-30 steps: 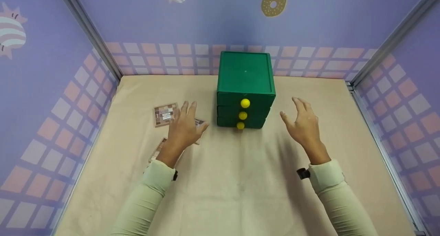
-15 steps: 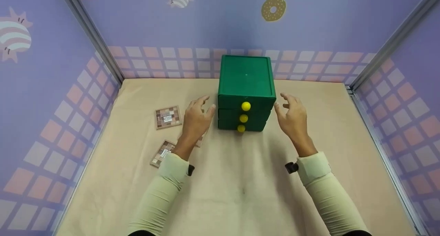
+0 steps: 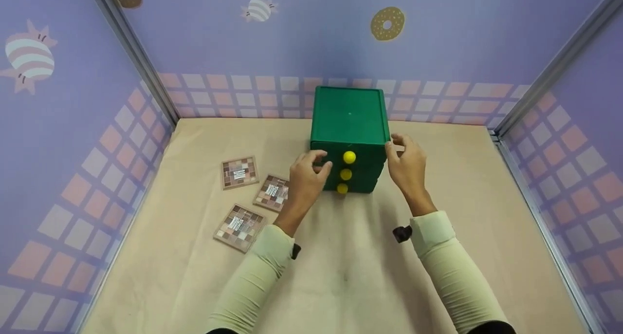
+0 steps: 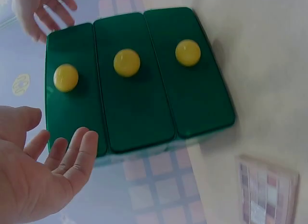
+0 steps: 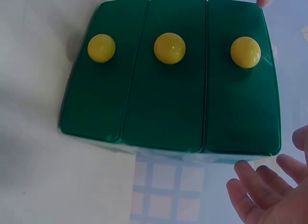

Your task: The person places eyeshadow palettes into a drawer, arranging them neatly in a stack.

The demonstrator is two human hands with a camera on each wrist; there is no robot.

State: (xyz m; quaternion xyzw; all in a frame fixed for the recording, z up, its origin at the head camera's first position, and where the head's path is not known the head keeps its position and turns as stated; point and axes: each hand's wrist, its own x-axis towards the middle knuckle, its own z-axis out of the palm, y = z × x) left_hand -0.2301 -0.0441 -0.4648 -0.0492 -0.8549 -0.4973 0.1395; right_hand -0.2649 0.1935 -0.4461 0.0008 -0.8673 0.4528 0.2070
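A green box of drawers (image 3: 349,115) with three yellow ball knobs stands against the back wall, every drawer closed. In the head view my left hand (image 3: 307,178) hovers before its left front side, fingers slightly bent and nothing held. The left wrist view shows that palm (image 4: 43,180) beside the top drawer front (image 4: 77,113), left of the top knob (image 4: 66,78). My right hand (image 3: 409,166) is at the box's upper right front corner, its fingers loosely bent. In the right wrist view, these fingers (image 5: 250,185) are just off the box's side and hold nothing.
Left of the box lie three flat square pieces with brown-and-pink checks: a rear one (image 3: 239,172), a middle one (image 3: 272,193) partly behind my left hand, and a front one (image 3: 239,228). Patterned walls (image 3: 219,98) enclose the cloth-covered table (image 3: 340,285).
My left hand has moved right, from over the checked squares to the box front, uncovering them. My right hand has moved left to the box's corner. The view has tilted up slightly.
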